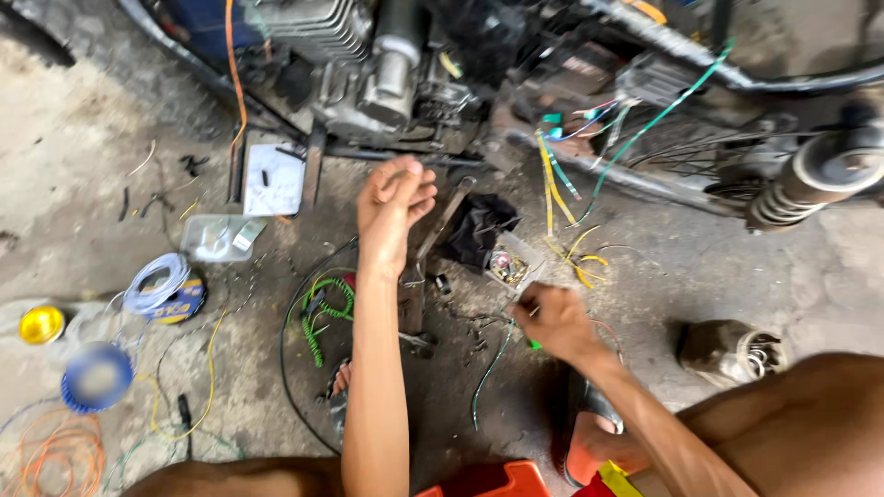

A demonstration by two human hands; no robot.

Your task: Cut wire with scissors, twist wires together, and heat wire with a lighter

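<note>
My left hand [394, 204] is raised over the floor in front of the motorcycle engine [368, 64], its fingers curled closed; I cannot see anything in it. My right hand [552, 320] rests low on the concrete, pinching a thin wire beside a small open box of parts [508, 267]. A green wire [488, 373] trails on the floor from under that hand. A black rag [479, 225] lies just behind the box. Loose yellow and green wires [557, 184] hang from the motorcycle frame above.
A coiled green cable [322, 317] lies left of my arm. Further left sit a clear plastic box [216, 237], a white wire spool [158, 283], a blue spool [96, 375], a yellow lid [41, 324] and orange wire [55, 456]. A shock absorber [810, 184] is at right.
</note>
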